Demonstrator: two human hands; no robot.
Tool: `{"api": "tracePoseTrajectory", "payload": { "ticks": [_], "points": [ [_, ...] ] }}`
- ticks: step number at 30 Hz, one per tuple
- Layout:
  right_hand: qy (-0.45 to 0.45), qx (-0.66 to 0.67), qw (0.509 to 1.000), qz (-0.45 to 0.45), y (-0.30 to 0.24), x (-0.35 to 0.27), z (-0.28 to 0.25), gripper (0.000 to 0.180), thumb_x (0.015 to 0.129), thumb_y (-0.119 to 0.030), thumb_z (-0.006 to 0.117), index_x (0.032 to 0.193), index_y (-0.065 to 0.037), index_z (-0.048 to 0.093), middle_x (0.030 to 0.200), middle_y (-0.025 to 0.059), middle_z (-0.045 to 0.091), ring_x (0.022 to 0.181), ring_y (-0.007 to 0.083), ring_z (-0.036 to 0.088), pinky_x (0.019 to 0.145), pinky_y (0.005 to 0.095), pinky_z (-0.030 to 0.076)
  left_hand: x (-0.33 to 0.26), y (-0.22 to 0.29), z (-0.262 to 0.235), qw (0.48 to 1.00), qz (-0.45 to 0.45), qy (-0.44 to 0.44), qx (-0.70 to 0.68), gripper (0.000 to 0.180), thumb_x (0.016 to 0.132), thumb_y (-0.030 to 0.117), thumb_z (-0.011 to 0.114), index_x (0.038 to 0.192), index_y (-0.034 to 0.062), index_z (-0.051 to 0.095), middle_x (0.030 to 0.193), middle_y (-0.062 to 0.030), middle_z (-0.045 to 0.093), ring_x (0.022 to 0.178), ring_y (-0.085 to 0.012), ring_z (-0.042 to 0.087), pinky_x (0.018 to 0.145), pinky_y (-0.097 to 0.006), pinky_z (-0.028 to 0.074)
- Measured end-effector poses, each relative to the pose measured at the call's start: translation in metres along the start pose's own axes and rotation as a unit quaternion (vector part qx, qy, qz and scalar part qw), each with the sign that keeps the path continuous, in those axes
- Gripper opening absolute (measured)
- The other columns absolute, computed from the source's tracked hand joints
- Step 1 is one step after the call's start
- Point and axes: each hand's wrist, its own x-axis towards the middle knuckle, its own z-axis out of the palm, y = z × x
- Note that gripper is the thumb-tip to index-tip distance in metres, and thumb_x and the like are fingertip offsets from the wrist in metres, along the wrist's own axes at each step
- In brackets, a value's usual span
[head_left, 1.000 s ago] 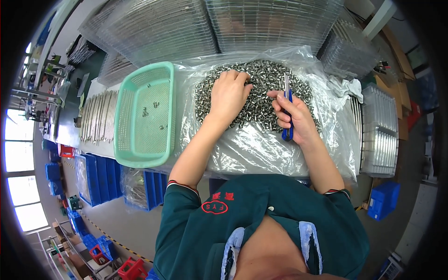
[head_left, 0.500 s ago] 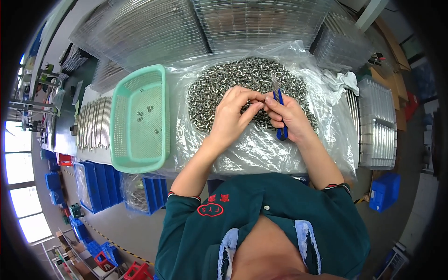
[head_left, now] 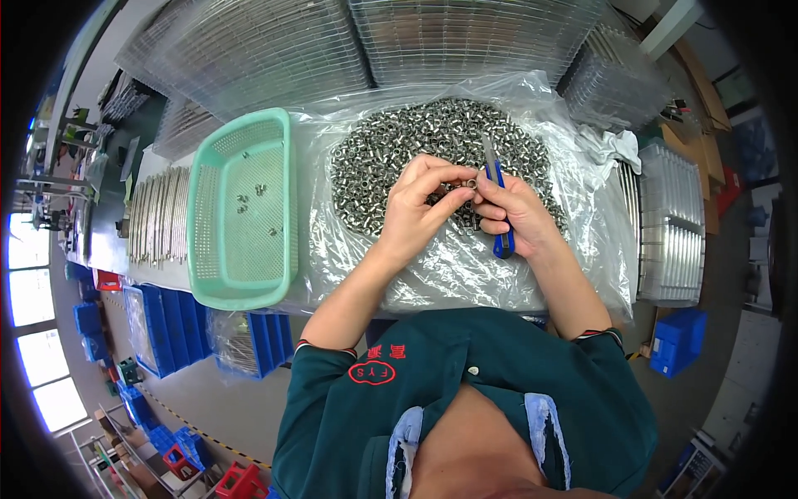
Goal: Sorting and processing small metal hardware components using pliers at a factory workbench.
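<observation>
Between the thumb and fingertips of my left hand [head_left: 420,200] is a small metal ring-like part [head_left: 471,184], pinched in front of me. My right hand [head_left: 524,212] is closed around a blue utility knife [head_left: 499,200], its blade pointing away from me; the right thumb and fingertip meet the left fingertips at the small part. Beneath both hands spreads a large heap of similar shiny metal parts [head_left: 399,133] on clear plastic sheeting [head_left: 349,279]. Left of the heap stands a mint-green plastic basket [head_left: 293,208] with a few of the metal parts [head_left: 260,190] on its bottom.
Metal rods [head_left: 160,214] lie in a row left of the basket. Stacked clear trays [head_left: 465,41] line the table's far side, and more trays [head_left: 672,220] stand at the right. A white cloth [head_left: 611,150] lies at the back right. Blue crates [head_left: 170,328] sit below the table's left edge.
The small metal part now shows between my fingertips, where it was mostly hidden before. My hands have barely moved; the whole view has shifted slightly.
</observation>
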Motion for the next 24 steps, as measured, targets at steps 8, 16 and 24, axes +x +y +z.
{"api": "tracePoseTrajectory", "payload": {
  "ticks": [8, 16, 24],
  "points": [
    [0.003, -0.003, 1.0, 0.0, 0.0009, -0.0007, -0.0011, 0.016, 0.086, -0.02, 0.055, 0.084, -0.005, 0.052, 0.074, -0.001, 0.052, 0.048, -0.0012, 0.036, 0.037, 0.0122, 0.029, -0.0008, -0.0032, 0.0002, 0.999, 0.029, 0.015, 0.039, 0.02, 0.072, 0.007, 0.067, 0.092, 0.0063, 0.065, 0.082, -0.0049, 0.055, 0.076, -0.0157, 0.054, 0.062, -0.025, 0.046],
    [0.008, -0.016, 1.0, -0.006, 0.0001, -0.0015, 0.0026, 0.016, 0.085, -0.019, 0.057, 0.084, -0.004, 0.052, 0.074, -0.0003, 0.052, 0.048, -0.0012, 0.037, 0.037, 0.0121, 0.029, -0.0011, -0.0029, 0.0003, 0.999, 0.026, 0.017, 0.016, 0.019, 0.073, 0.006, 0.066, 0.092, 0.0062, 0.065, 0.082, -0.0052, 0.056, 0.074, -0.0149, 0.055, 0.062, -0.026, 0.047],
    [0.006, -0.015, 1.0, -0.011, 0.0007, -0.0017, 0.002, 0.016, 0.085, -0.019, 0.058, 0.084, -0.003, 0.053, 0.072, -0.0005, 0.052, 0.048, -0.0013, 0.037, 0.037, 0.0122, 0.029, -0.0022, -0.0027, 0.0005, 1.0, 0.017, 0.011, 0.012, 0.019, 0.073, 0.006, 0.066, 0.092, 0.0064, 0.065, 0.082, -0.005, 0.056, 0.074, -0.015, 0.055, 0.062, -0.025, 0.047]
  ]
}}
